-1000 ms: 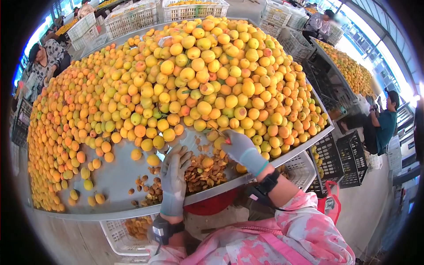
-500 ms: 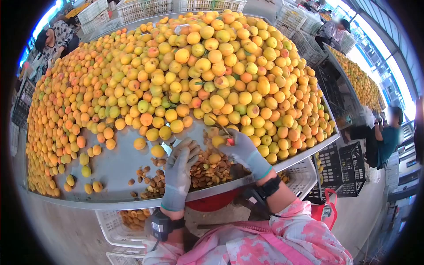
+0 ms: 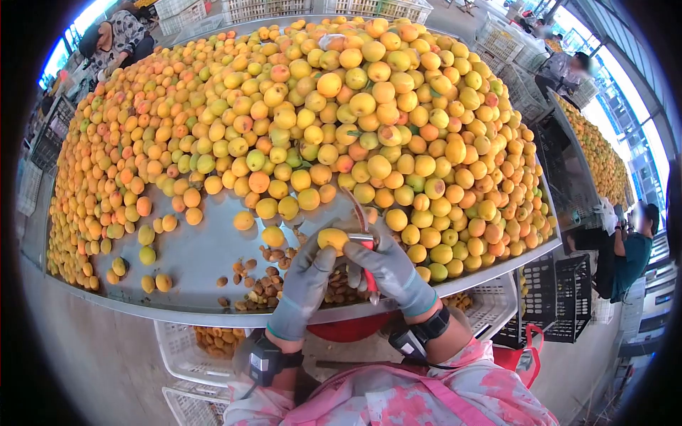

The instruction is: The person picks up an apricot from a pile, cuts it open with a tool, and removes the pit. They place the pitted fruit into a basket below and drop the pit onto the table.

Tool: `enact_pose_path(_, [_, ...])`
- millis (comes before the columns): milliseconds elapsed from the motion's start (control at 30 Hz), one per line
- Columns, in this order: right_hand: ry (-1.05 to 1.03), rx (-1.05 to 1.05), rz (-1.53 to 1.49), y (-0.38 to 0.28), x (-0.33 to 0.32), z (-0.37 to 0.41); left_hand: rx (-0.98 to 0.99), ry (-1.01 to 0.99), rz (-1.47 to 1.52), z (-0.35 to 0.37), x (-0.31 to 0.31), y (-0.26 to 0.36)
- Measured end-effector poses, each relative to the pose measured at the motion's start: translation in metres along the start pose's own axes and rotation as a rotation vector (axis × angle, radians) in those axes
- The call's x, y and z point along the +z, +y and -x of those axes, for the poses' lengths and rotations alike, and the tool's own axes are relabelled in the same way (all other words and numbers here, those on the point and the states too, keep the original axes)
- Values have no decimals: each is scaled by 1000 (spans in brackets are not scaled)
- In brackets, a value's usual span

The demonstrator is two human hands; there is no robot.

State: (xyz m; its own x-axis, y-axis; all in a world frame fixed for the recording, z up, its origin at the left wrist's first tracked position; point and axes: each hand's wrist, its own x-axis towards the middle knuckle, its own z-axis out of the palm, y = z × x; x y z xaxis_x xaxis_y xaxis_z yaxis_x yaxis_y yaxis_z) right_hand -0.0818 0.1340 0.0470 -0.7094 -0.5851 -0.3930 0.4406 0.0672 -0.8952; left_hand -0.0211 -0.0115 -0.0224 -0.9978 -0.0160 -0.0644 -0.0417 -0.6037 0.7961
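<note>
My left hand [image 3: 307, 273], in a grey glove, pinches a yellow apricot [image 3: 332, 240] between thumb and fingers. Closed around a red-handled knife [image 3: 367, 243] is my right hand [image 3: 392, 266], gloved too. The knife's thin curved blade points up and away from me, beside the apricot, and the two hands almost meet. Beneath them, brown apricot pits [image 3: 267, 290] lie scattered at the near edge of the metal table [image 3: 199, 241]. A large heap of apricots [image 3: 284, 128] rises just beyond my hands.
Below the table edge stand a white crate [image 3: 174, 355] with halved apricots, another white crate [image 3: 501, 302], and black crates [image 3: 572, 287]. A red bag [image 3: 522, 358] is at lower right. People sit at the left [image 3: 117, 39] and right [image 3: 636, 245], near another fruit-covered table [image 3: 597, 156].
My hands have come together over the pits. An apricot, earlier by my right hand, is now pinched in my left, which was holding nothing visible. The knife now shows more clearly.
</note>
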Motion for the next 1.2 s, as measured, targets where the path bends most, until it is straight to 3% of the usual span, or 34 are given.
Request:
enact_pose_path(100, [53,-170,48,15,-1,-2,19,40,231,-3,-8,-7])
enact_pose_path(233, [42,-195,-8,20,-7,5,-45,74,505,-1,-18,-4])
enact_pose_path(333, [27,-121,215,17,-3,13,-59,70,559,1,-17,-5])
enact_pose_path(367, [15,-206,325,21,0,13,-61,71,558,0,-17,-7])
enact_pose_path(533, [5,-338,567,23,9,12,0,114,307,1,-8,-5])
enact_pose_path(633, [-4,-324,626,25,7,10,-22,120,307,3,-6,-6])
enact_pose_path(700, [34,-449,737,34,5,6,-36,133,293,4,-6,-5])
enact_pose_path(967, [50,-366,899,30,2,11,-13,126,103,7,-2,9])
enact_pose_path(1033, [13,-310,915,26,0,11,-16,97,-223,9,-1,15])
enact_pose_path(1200, [-43,-442,891,34,-9,4,-26,124,-128,9,-7,3])
